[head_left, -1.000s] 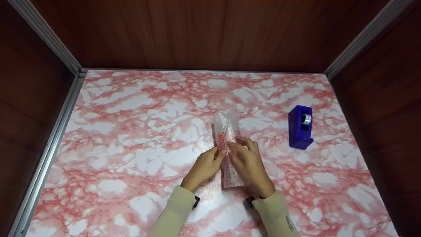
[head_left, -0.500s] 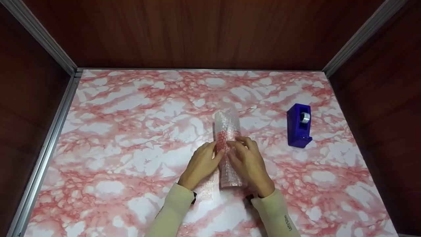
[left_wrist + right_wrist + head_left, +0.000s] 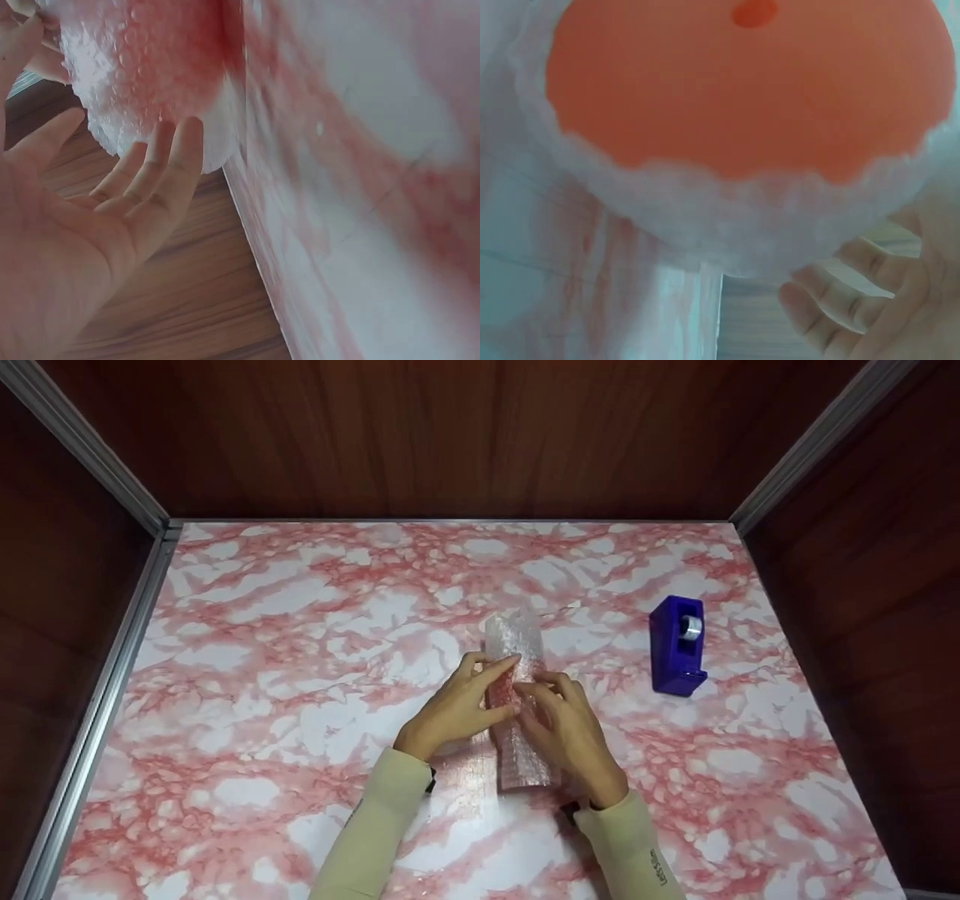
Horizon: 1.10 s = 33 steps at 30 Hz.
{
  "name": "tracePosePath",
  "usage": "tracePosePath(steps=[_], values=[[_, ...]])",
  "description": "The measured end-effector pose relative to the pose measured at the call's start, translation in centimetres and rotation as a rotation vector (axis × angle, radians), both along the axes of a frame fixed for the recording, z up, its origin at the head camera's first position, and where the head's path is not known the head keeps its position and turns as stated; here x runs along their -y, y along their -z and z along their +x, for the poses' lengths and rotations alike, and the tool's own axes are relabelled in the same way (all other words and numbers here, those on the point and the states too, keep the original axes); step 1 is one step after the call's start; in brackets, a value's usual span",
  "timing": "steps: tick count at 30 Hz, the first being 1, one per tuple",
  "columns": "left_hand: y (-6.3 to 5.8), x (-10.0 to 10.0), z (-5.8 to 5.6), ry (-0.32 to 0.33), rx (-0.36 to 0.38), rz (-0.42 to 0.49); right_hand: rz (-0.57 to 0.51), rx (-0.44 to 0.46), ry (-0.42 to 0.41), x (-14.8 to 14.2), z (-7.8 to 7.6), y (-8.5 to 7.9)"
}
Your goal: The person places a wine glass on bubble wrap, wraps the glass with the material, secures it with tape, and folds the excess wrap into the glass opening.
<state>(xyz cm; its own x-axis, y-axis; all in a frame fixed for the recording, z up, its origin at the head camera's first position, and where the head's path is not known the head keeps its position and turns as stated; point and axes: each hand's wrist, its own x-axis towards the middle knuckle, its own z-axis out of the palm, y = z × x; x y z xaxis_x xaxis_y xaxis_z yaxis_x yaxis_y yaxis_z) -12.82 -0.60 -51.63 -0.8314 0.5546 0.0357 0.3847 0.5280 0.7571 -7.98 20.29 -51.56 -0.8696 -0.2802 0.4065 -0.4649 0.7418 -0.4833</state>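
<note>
A roll of clear bubble wrap [image 3: 516,637] lies lengthwise on the table before me, with something red-orange showing through its middle. In the right wrist view its near end exposes a round orange face [image 3: 750,97] with a small hole, ringed by the wrap. My left hand [image 3: 454,706] lies along the roll's left side, thumb and forefinger spread apart over the top. The left wrist view shows its other fingers [image 3: 154,172] extended beside the wrap. From the right, my right hand [image 3: 571,727] holds the wrap with bent fingers, its thumb and forefinger on top near the left thumb.
A blue tape dispenser [image 3: 675,649] with a tape roll [image 3: 691,628] stands to the right of the bubble wrap. The table [image 3: 300,607] has a red-and-white marbled surface. Dark wooden panels [image 3: 450,442] with metal edging enclose its back and sides.
My left hand has slid a little up the roll, and its forefinger has lifted away from the thumb to reach across the top. My right hand has stayed nearly still on the wrap.
</note>
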Motion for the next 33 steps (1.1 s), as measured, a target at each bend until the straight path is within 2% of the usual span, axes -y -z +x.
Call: tracePosePath(steps=[5, 13, 16, 26, 33], values=[[-0.1, 0.0, -0.4, 0.023, -0.013, -0.045, -0.033, 0.011, -0.071, -0.5, -0.1, 0.0], [-0.4, -0.5, -0.5, 0.005, -0.004, -0.097, -0.039, 0.113, -0.139, -1.5, 0.1, -0.4], [-0.6, -0.6, -0.6, -0.004, 0.008, -0.115, -0.029, 0.124, -0.17, -1.9, 0.3, -0.5], [-0.8, -0.6, -0.5, -0.023, -0.004, -0.142, 0.009, 0.06, -0.191, -2.0, 0.4, -0.5], [-0.9, -0.5, -0.5, -0.021, 0.002, -0.146, -0.047, -0.019, -0.189, -2.4, 0.4, -1.1]])
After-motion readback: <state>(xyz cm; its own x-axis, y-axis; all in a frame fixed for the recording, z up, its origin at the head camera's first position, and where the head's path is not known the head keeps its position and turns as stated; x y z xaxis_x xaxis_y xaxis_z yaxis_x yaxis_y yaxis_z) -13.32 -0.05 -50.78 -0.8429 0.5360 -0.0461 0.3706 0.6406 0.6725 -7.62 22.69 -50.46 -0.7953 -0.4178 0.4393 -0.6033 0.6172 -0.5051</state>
